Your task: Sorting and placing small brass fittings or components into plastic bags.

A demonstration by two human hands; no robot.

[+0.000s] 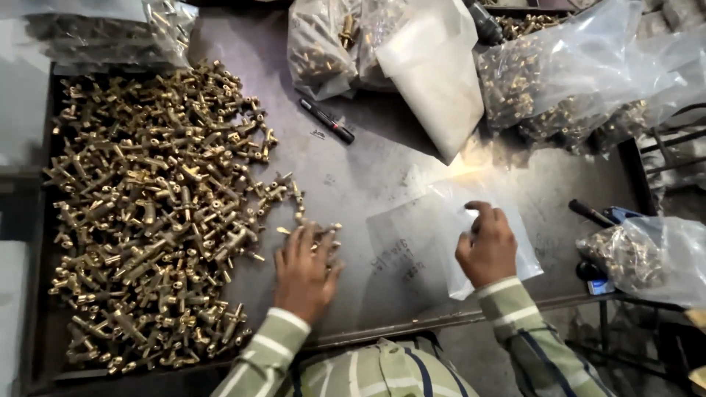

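Our left hand (305,268) is spread flat, fingers wide, pressing on a few loose brass fittings (318,229) at the edge of the big pile of fittings (154,213) on the metal table (346,169). Our right hand (487,246) is half curled, pinching the top of a clear plastic bag (448,235) lying flat just beside it. A black marker (326,121) sits further back, and filled bags of parts (559,81) crowd the far edge, with another bag (647,257) off right.
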